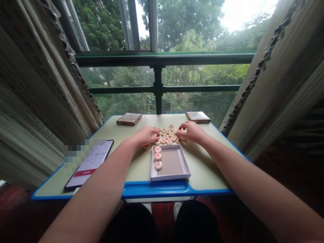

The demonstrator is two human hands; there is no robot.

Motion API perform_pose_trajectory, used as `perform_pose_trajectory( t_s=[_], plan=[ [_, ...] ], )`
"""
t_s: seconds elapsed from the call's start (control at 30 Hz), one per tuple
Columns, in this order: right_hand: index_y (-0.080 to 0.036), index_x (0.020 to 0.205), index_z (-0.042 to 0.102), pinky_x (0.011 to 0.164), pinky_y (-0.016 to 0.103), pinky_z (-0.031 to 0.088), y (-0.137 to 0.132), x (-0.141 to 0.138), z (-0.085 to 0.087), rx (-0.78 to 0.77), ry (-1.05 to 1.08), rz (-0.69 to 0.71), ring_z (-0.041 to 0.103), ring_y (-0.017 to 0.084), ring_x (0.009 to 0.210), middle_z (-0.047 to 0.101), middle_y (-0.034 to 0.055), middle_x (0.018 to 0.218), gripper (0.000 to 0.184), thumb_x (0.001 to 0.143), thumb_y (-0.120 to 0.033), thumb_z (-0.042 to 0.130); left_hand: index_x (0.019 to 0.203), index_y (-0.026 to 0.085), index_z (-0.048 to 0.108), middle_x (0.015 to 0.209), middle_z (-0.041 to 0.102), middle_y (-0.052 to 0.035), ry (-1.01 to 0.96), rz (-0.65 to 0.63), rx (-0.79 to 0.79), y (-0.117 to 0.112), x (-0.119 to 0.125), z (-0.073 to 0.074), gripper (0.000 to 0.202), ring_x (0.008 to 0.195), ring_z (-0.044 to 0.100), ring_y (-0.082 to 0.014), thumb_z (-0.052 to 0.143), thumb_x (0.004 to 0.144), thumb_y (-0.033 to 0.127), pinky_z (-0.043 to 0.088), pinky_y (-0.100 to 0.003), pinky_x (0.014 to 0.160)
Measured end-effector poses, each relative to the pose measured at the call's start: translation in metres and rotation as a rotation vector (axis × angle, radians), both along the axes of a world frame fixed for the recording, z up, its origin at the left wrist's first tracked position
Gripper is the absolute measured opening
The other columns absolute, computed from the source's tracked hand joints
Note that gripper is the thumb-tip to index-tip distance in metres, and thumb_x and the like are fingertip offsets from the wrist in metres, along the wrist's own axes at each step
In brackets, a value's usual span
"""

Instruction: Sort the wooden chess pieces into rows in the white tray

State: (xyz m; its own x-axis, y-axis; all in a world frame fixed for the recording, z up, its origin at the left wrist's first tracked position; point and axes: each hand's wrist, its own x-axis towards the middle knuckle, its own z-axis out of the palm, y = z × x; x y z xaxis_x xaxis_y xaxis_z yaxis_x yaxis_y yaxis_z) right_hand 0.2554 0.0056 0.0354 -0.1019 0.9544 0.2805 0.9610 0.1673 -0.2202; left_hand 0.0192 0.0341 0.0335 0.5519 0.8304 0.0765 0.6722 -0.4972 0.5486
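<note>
A loose cluster of round wooden Chinese chess pieces (165,136), marked with characters, lies on the table beyond a shallow white box. At the left of the cluster is my left hand (146,135), its fingers bent and a gap showing between thumb and forefinger beside the nearest pieces. My right hand (191,131) is at the right side, thumb and forefinger closed around the edge of a piece; other pieces lie partly hidden under it. Inside the open box (187,171), three pieces with red characters (158,156) stand in a column along the left wall.
A phone (95,162) with a running timer lies at the left of the table (212,168). Two flat brown boxes, one back left (129,119) and one back right (198,117), sit near the far edge. Curtains flank a window with a green railing (162,59).
</note>
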Motion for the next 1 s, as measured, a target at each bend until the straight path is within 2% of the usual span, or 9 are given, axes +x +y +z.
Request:
perform_pose_trajectory(
  t_s=[0.13,0.3,0.4,0.5,0.6,0.7,0.8,0.87,1.0],
  plan=[
    [-0.016,0.087,0.07,0.063,0.026,0.039,0.011,0.02,-0.002,-0.02,-0.015,-0.154,0.057,0.019,0.076,0.065,0.0085,0.085,0.026,0.073,-0.035,0.059,0.09,0.018,0.068,0.107,0.063,-0.0078,0.068,0.024,0.136,0.004,0.002,-0.002,0.025,0.083,0.061,-0.0193,0.052,0.075,0.031,0.048,-0.027,0.074],
    [-0.018,0.092,0.07,0.059,0.025,0.038,0.015,0.027,-0.009,-0.037,0.045,-0.146,0.057,0.017,0.069,0.068,0.0067,0.081,0.028,0.074,-0.036,0.058,0.114,0.016,0.057,0.118,0.058,-0.0108,0.046,0.041,0.249,0.011,0.003,-0.009,0.04,0.109,0.052,-0.0235,0.051,0.077,0.028,0.038,-0.033,0.097],
    [-0.018,0.092,0.071,0.059,0.025,0.039,0.014,0.026,-0.011,-0.081,0.053,-0.165,0.058,0.018,0.069,0.068,0.0074,0.081,0.029,0.076,-0.038,0.057,0.123,0.013,0.051,0.124,0.054,-0.0135,0.06,0.044,0.208,0.014,0.0,-0.012,0.047,0.115,0.049,-0.0243,0.048,0.079,0.031,0.035,-0.034,0.1],
    [-0.017,0.095,0.07,0.06,0.026,0.039,0.015,0.026,-0.011,-0.098,0.049,-0.176,0.058,0.018,0.069,0.069,0.0084,0.081,0.03,0.078,-0.036,0.055,0.121,0.013,0.055,0.123,0.055,-0.0141,0.119,0.034,0.181,0.015,-0.001,-0.012,0.046,0.115,0.049,-0.0254,0.046,0.081,0.034,0.035,-0.034,0.1],
    [-0.016,0.102,0.068,0.061,0.026,0.039,0.012,0.023,-0.008,-0.044,0.07,-0.178,0.058,0.018,0.07,0.068,0.0083,0.08,0.033,0.077,-0.033,0.055,0.117,0.017,0.06,0.129,0.052,-0.0126,0.134,-0.018,0.19,0.011,0.002,-0.009,0.044,0.123,0.042,-0.0276,0.049,0.079,0.038,0.03,-0.038,0.104],
    [-0.017,0.102,0.068,0.06,0.024,0.039,0.005,0.014,-0.004,0.016,0.119,-0.061,0.057,0.015,0.066,0.067,0.0053,0.075,0.03,0.077,-0.025,0.054,0.111,0.023,0.065,0.139,0.043,-0.0079,0.131,-0.113,0.144,0.006,0.006,-0.006,0.042,0.133,0.027,-0.03,0.055,0.075,0.045,0.024,-0.041,0.107],
    [-0.017,0.09,0.072,0.061,0.022,0.04,-0.003,0.004,0.0,-0.049,0.155,0.197,0.057,0.013,0.066,0.067,0.004,0.075,0.024,0.076,-0.019,0.053,0.107,0.024,0.068,0.14,0.041,-0.0075,0.181,-0.137,0.136,0.004,0.007,-0.005,0.041,0.136,0.019,-0.0322,0.057,0.074,0.047,0.018,-0.044,0.109],
    [-0.016,0.085,0.072,0.062,0.022,0.041,-0.007,0.0,0.002,-0.097,0.169,0.31,0.057,0.013,0.067,0.067,0.0046,0.078,0.021,0.075,-0.019,0.054,0.106,0.023,0.068,0.139,0.042,-0.0088,0.201,-0.106,0.16,0.005,0.006,-0.005,0.043,0.135,0.02,-0.0332,0.057,0.073,0.048,0.017,-0.045,0.109],
    [-0.015,0.086,0.073,0.063,0.022,0.041,-0.009,-0.001,0.004,-0.097,0.178,0.355,0.056,0.013,0.066,0.067,0.0053,0.079,0.021,0.076,-0.02,0.055,0.094,0.021,0.071,0.128,0.053,-0.0096,0.168,-0.101,0.214,0.007,0.005,-0.006,0.039,0.128,0.035,-0.0309,0.058,0.071,0.05,0.023,-0.042,0.108]
  ],
)
